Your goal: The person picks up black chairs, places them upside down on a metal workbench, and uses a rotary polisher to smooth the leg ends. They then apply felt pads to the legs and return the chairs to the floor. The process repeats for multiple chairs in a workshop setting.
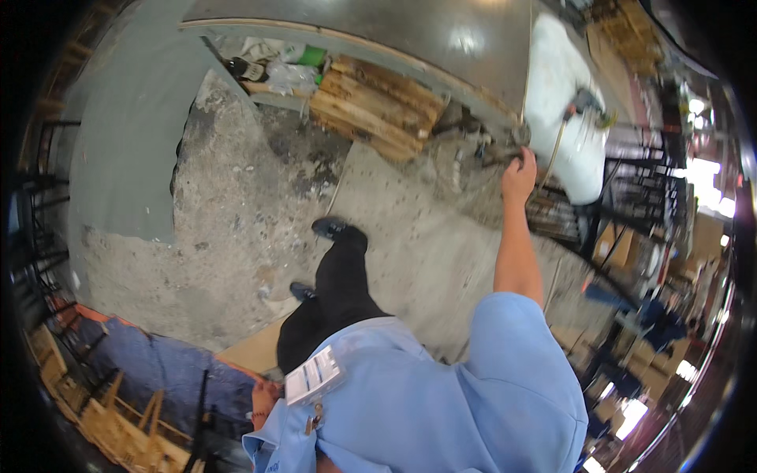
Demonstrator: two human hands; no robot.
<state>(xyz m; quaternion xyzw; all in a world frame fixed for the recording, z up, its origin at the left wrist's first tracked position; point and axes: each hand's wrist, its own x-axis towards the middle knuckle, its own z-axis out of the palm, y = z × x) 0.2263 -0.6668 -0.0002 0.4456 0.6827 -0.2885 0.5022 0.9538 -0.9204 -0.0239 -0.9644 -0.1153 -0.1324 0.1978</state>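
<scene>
My right arm reaches forward to the corner of a large metal-topped table [371, 30]. There my right hand [519, 180] is closed, its fingers curled around something small and dark that I cannot make out. Just beyond it lies a bulky white wrapped bundle [564, 118], with a dark hand tool [582, 102] resting on top. A thin hose or cord [554, 154] runs down from that tool past my right hand. Low at my left side, my left hand [264, 396] shows beside my badge [314, 377], near a blue sheet; its fingers are too small and partly hidden to read.
Under the table sit stacked wooden boards [378, 102], a dark bottle [251, 71] and a green roll [306, 55]. A blue sheet with an orange edge [169, 363] and wooden frames [134, 418] lie at lower left. Black metal racks [639, 177] and cardboard boxes [615, 244] stand at right.
</scene>
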